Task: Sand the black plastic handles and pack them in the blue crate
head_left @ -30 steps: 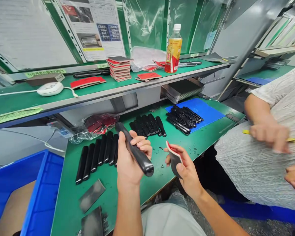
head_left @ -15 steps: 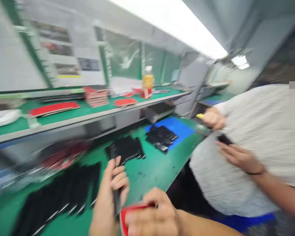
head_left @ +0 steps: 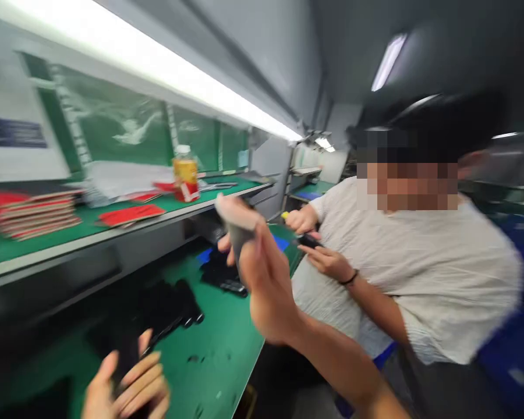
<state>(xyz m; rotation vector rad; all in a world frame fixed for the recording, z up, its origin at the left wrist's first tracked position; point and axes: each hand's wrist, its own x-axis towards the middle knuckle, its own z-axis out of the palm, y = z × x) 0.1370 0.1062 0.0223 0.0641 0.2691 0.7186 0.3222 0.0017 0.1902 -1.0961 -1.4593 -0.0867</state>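
Note:
My left hand (head_left: 128, 384), low at the left of the view, has its fingers wrapped round a dark, flat, narrow piece (head_left: 126, 358); blur and the dark parts behind hide its exact shape. Raised near the middle of the view, my right hand (head_left: 271, 285) pinches a flat pad (head_left: 241, 228) with a pale grey face turned my way. Black flat parts (head_left: 170, 311) lie on the green bench (head_left: 220, 334) just beyond my left hand. Behind my right hand is another pile of black parts (head_left: 220, 276).
Above the bench runs a shelf (head_left: 85, 241) with a stack of red pads (head_left: 32, 215), loose red pads (head_left: 131, 215) and a drink bottle (head_left: 186, 174). To the right a co-worker (head_left: 419, 256) in a light shirt holds a dark piece (head_left: 309, 240) and a yellow-tipped tool (head_left: 284, 215).
The view has swung right. My right hand has risen away from my left hand with the pad, whose red side showed before. My left hand still holds the dark piece.

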